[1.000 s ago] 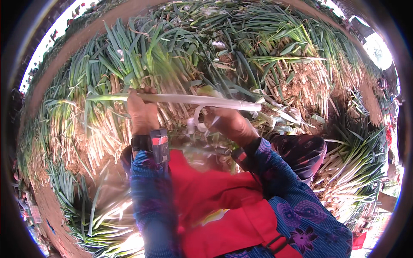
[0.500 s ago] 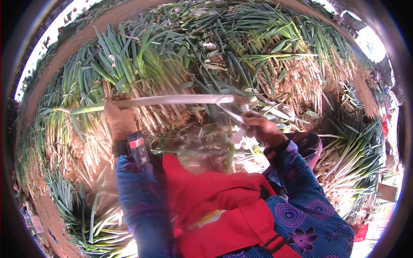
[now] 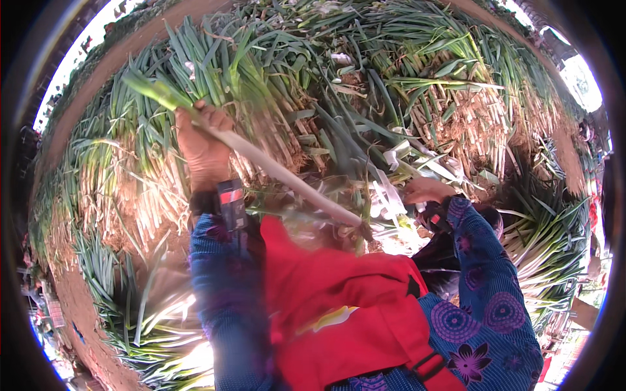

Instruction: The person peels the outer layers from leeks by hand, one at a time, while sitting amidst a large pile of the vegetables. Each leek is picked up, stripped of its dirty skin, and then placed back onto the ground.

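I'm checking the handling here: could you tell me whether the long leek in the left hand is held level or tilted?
Tilted. The leek slopes from green leaves at upper left, gripped by the left hand, down to its white end at lower right.

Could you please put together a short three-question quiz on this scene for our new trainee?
1. True or false: the left hand grips a long white-stalked leek.
2. Where does the right hand rest?
A. on the red apron
B. among loose pale peelings in the leek pile
C. on the leek's green top
3. Fill in: the held leek's green end points toward the upper ____ of the picture.

Key
1. True; the fingers close round the stalk near its green top.
2. B; it lies by the peelings, apart from the held leek.
3. Left; its root end sits low, near the red apron.
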Demonstrator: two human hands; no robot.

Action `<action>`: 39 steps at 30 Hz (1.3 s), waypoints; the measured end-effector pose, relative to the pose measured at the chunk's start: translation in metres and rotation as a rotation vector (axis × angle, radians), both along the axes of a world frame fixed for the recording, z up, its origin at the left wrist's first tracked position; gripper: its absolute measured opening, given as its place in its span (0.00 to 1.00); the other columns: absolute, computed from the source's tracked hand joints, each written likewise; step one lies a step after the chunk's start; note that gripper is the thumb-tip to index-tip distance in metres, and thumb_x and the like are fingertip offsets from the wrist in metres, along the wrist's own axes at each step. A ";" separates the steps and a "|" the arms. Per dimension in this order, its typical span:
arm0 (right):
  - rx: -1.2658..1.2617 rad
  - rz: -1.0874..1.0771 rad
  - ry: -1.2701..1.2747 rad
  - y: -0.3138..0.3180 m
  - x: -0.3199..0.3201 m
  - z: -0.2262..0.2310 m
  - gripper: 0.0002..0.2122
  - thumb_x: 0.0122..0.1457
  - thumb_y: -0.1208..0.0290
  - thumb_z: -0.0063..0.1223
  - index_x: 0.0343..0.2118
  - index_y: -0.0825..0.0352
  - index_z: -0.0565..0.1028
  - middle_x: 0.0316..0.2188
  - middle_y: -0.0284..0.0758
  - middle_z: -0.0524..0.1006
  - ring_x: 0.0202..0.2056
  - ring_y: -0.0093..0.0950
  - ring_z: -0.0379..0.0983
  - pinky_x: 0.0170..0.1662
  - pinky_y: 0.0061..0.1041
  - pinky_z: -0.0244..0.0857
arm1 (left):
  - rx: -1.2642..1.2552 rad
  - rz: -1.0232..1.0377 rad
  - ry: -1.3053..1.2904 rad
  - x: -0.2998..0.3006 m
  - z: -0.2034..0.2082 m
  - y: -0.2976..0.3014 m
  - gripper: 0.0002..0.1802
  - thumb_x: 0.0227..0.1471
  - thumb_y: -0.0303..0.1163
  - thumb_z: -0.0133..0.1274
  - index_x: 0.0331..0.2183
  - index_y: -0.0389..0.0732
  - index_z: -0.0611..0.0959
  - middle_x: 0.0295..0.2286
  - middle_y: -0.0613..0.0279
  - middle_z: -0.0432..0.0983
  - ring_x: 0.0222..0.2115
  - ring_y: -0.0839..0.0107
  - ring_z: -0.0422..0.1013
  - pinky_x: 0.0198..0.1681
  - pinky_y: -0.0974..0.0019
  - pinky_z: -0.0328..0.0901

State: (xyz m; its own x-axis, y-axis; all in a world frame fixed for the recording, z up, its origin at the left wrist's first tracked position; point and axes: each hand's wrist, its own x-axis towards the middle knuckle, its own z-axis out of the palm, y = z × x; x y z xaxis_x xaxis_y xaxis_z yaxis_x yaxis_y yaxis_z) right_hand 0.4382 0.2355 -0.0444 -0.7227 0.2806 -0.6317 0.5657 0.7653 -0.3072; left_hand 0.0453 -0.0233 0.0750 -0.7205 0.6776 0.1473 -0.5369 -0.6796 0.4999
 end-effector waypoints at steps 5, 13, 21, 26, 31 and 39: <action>-0.704 -0.174 0.627 -0.061 -0.067 0.052 0.18 0.57 0.58 0.49 0.45 0.65 0.75 0.37 0.39 0.75 0.38 0.30 0.72 0.36 0.27 0.66 | 0.056 -0.172 0.045 0.025 -0.001 0.029 0.24 0.56 0.54 0.46 0.33 0.38 0.73 0.20 0.70 0.57 0.19 0.77 0.53 0.25 0.72 0.52; -0.782 -0.156 0.533 -0.117 -0.099 0.091 0.14 0.58 0.65 0.49 0.42 0.69 0.75 0.33 0.35 0.77 0.35 0.24 0.73 0.37 0.25 0.68 | 0.001 -0.190 0.044 0.033 -0.015 0.049 0.23 0.55 0.53 0.46 0.30 0.39 0.74 0.18 0.71 0.57 0.18 0.77 0.52 0.23 0.72 0.49; -0.540 0.072 0.690 -0.121 -0.087 0.041 0.14 0.54 0.62 0.53 0.39 0.66 0.76 0.31 0.41 0.77 0.33 0.36 0.74 0.39 0.35 0.66 | -0.205 -0.055 -0.216 0.058 -0.034 0.043 0.24 0.59 0.55 0.36 0.26 0.45 0.71 0.15 0.70 0.57 0.13 0.76 0.52 0.18 0.69 0.49; -0.540 0.072 0.349 -0.134 -0.090 0.086 0.15 0.54 0.71 0.44 0.43 0.72 0.72 0.37 0.40 0.73 0.39 0.30 0.70 0.45 0.29 0.64 | -0.326 0.045 -0.246 0.084 -0.014 0.034 0.25 0.56 0.57 0.42 0.25 0.44 0.73 0.13 0.71 0.57 0.13 0.75 0.53 0.18 0.69 0.50; -0.749 -0.046 0.418 -0.123 -0.089 0.068 0.16 0.54 0.67 0.47 0.42 0.72 0.73 0.35 0.40 0.72 0.38 0.30 0.70 0.43 0.29 0.65 | -0.139 -0.081 -0.090 0.071 -0.021 0.037 0.26 0.55 0.58 0.43 0.24 0.44 0.73 0.13 0.70 0.57 0.13 0.74 0.53 0.18 0.68 0.50; -0.785 -0.248 0.626 -0.119 -0.096 -0.067 0.18 0.53 0.64 0.46 0.43 0.69 0.74 0.24 0.31 0.74 0.23 0.19 0.69 0.25 0.22 0.64 | -0.005 -0.237 -0.126 0.059 -0.044 0.046 0.14 0.57 0.44 0.50 0.27 0.44 0.74 0.14 0.74 0.56 0.14 0.80 0.52 0.18 0.73 0.52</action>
